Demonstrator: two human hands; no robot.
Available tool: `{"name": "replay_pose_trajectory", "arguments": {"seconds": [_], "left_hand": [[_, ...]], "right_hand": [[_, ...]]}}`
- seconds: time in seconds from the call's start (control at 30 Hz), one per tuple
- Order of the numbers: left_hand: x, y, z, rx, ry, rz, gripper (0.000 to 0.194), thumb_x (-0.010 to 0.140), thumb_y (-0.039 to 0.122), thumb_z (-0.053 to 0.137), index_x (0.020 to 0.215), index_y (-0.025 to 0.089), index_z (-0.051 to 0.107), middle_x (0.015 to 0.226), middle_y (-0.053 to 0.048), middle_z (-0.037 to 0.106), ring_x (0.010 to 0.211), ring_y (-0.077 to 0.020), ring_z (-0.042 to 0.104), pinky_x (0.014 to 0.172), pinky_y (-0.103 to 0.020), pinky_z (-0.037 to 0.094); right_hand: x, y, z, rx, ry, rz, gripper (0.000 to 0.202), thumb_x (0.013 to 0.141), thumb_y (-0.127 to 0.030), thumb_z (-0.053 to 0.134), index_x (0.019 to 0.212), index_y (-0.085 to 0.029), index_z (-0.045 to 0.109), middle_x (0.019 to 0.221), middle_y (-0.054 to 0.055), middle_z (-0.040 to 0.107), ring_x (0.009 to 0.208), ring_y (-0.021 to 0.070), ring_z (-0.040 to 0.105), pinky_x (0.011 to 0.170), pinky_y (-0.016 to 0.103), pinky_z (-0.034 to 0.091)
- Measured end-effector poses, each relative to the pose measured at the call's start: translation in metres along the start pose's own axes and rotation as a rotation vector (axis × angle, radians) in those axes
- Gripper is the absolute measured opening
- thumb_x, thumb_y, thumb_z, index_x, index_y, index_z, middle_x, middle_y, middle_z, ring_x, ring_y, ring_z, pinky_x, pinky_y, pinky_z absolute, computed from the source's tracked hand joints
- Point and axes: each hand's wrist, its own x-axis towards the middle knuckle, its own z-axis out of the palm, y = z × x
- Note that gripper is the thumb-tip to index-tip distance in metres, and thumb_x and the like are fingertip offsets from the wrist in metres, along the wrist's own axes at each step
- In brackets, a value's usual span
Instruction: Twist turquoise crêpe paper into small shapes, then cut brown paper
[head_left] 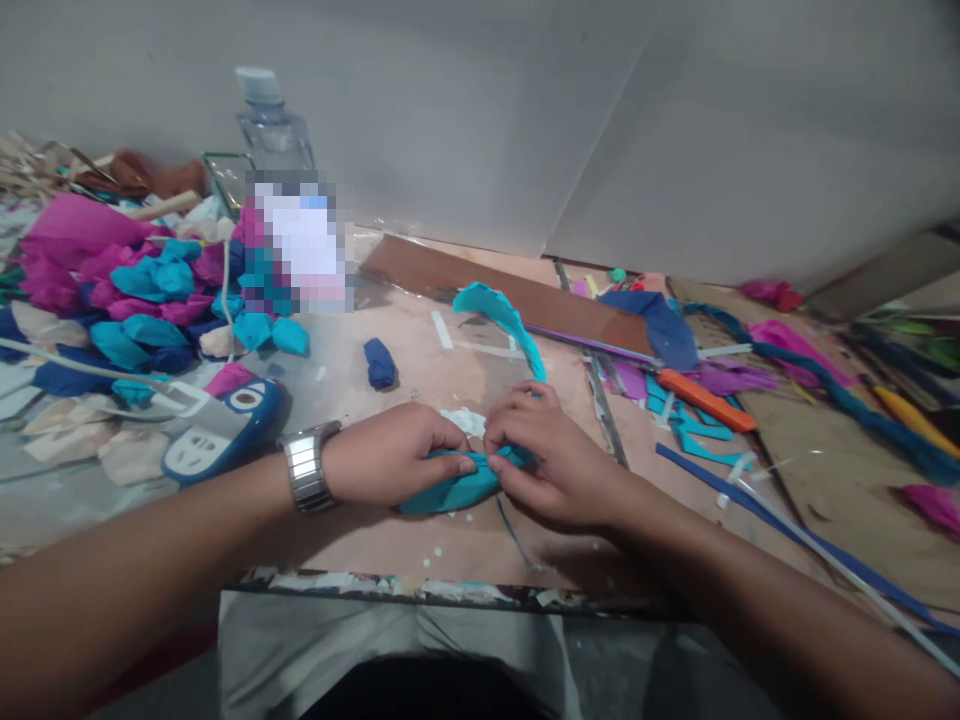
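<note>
My left hand point(405, 450) and my right hand point(544, 455) meet over the table's front part, both closed on a strip of teal crepe paper point(450, 490). Thumbs and fingertips pinch the strip where the hands come together. One part of it fans out under my left hand. Beyond my right hand, a curled length of teal paper point(502, 305) rises and arcs to the left; my fingers hide whether the two parts join. A small rolled piece of dark blue paper point(380, 364) lies beyond my left hand. White scraps point(466, 420) show just behind my fingers.
At left are a heap of crumpled paper pieces point(157, 275), a blue-and-white device with a printed face point(225, 430), and a clear bottle point(277, 135). A brown sheet point(510, 300) lies behind. Rightward are an orange-handled cutter point(709, 400), paper scraps and cardboard point(847, 480).
</note>
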Motion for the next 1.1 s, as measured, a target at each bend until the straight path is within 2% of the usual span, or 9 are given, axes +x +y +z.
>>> {"name": "replay_pose_trajectory", "arguments": {"seconds": [0.13, 0.53, 0.7, 1.1], "left_hand": [[0.0005, 0.0007, 0.0002, 0.005, 0.006, -0.006, 0.037, 0.100, 0.041, 0.054, 0.075, 0.015, 0.063, 0.062, 0.003, 0.049, 0.059, -0.0103, 0.042, 0.056, -0.024, 0.028], [0.0003, -0.0015, 0.0028, -0.077, -0.005, -0.072, 0.043, 0.101, 0.049, 0.051, 0.074, 0.017, 0.057, 0.061, 0.003, 0.050, 0.057, -0.0110, 0.044, 0.054, -0.023, 0.031], [0.0003, 0.0004, 0.0018, -0.049, -0.003, -0.038, 0.043, 0.102, 0.047, 0.048, 0.074, 0.016, 0.058, 0.062, 0.003, 0.050, 0.057, -0.0108, 0.042, 0.054, -0.023, 0.031], [-0.0012, 0.0002, 0.0010, -0.299, -0.038, -0.071, 0.043, 0.103, 0.046, 0.048, 0.074, 0.015, 0.055, 0.063, 0.004, 0.047, 0.059, -0.0102, 0.040, 0.053, -0.023, 0.032]], "right_hand": [[-0.0004, -0.0007, -0.0009, 0.000, 0.015, -0.002, 0.006, 0.097, -0.027, 0.062, 0.099, -0.023, 0.066, 0.094, 0.002, 0.069, 0.096, 0.0201, 0.061, 0.109, 0.048, 0.032], [-0.0019, 0.0033, 0.0029, -0.023, 0.094, -0.015, 0.006, 0.098, -0.026, 0.064, 0.094, -0.024, 0.068, 0.088, -0.001, 0.072, 0.089, 0.0171, 0.066, 0.116, 0.048, 0.029], [-0.0016, 0.0037, 0.0023, -0.038, 0.104, -0.020, 0.007, 0.098, -0.027, 0.064, 0.095, -0.024, 0.069, 0.088, -0.001, 0.073, 0.088, 0.0168, 0.067, 0.116, 0.048, 0.029], [-0.0007, 0.0018, 0.0001, -0.126, 0.180, -0.124, 0.008, 0.098, -0.024, 0.065, 0.092, -0.024, 0.070, 0.085, -0.001, 0.074, 0.083, 0.0165, 0.068, 0.114, 0.048, 0.033]]}}
